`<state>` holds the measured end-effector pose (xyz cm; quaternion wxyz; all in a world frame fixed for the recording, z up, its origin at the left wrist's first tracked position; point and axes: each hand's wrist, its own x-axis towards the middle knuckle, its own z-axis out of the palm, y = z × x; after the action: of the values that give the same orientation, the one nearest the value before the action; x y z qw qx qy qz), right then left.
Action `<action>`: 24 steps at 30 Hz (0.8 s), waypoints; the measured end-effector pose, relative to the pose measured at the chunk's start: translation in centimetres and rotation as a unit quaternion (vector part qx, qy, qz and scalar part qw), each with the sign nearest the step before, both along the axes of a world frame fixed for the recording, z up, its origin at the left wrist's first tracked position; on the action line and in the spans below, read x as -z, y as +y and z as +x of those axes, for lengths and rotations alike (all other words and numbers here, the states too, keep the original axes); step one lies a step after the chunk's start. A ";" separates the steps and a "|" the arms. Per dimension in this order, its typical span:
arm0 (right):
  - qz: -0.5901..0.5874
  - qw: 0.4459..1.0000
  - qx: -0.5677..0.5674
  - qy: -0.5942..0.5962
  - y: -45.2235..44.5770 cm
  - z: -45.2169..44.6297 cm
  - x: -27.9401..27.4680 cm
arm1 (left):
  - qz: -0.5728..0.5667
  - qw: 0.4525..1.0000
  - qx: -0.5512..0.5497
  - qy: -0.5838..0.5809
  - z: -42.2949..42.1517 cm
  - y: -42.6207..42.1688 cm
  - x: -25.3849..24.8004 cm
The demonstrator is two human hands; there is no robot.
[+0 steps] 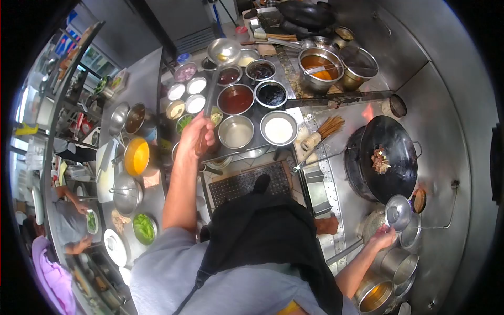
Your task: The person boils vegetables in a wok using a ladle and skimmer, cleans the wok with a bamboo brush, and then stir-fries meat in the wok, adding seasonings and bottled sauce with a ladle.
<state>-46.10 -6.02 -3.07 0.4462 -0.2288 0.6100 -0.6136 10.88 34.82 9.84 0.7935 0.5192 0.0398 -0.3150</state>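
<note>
My left hand [198, 137] is closed around the handle of a metal ladle [223, 52], whose bowl is over the sauce containers and holds a little yellowish stuff. Below the ladle are bowls of red sauce [235, 99] and dark sauce [271, 94]. On the right, my right hand [382, 239] is closed at the near edge of a small metal bowl or strainer [398, 213], just below the wok. The black wok [394, 157] sits on the stove with a small heap of meat pieces [380, 161] inside.
Pots of orange liquid [320, 71] stand at the back. A bamboo brush [329, 127] lies left of the wok, near a flame [368, 112]. Metal pots [399, 265] crowd the lower right. At the left are a bowl of greens [144, 228] and another person's hands [81, 207].
</note>
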 end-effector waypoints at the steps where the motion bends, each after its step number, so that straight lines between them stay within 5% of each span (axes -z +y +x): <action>1: -0.003 1.000 0.006 -0.005 0.0 0.2 0.0 | 0.004 1.000 0.028 -0.008 -1.2 0.2 -1.7; 9: -0.031 0.999 -0.027 -0.007 2.4 -1.4 0.2 | -0.003 0.968 0.249 -0.040 -9.6 -5.3 -4.6; 13: -0.051 0.998 0.006 -0.021 5.5 -2.7 -0.4 | 0.109 0.922 0.356 -0.102 -12.3 -12.4 -3.8; 19: -0.030 0.994 0.100 0.011 13.1 -2.2 -1.7 | 0.263 0.711 0.544 -0.359 -13.1 -23.8 0.0; 21: -0.005 0.991 0.132 0.034 15.8 -2.0 -1.9 | 0.198 0.715 0.547 -0.387 -11.6 -27.4 4.8; 24: 0.059 0.977 0.199 0.055 21.8 -2.2 -1.0 | 0.206 0.545 0.574 -0.576 -9.7 -31.6 9.1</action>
<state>-48.28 15.80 -2.09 0.2936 -0.1099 0.7022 -0.6392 1.18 3.17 0.72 0.1681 0.6506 -0.6679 -0.3199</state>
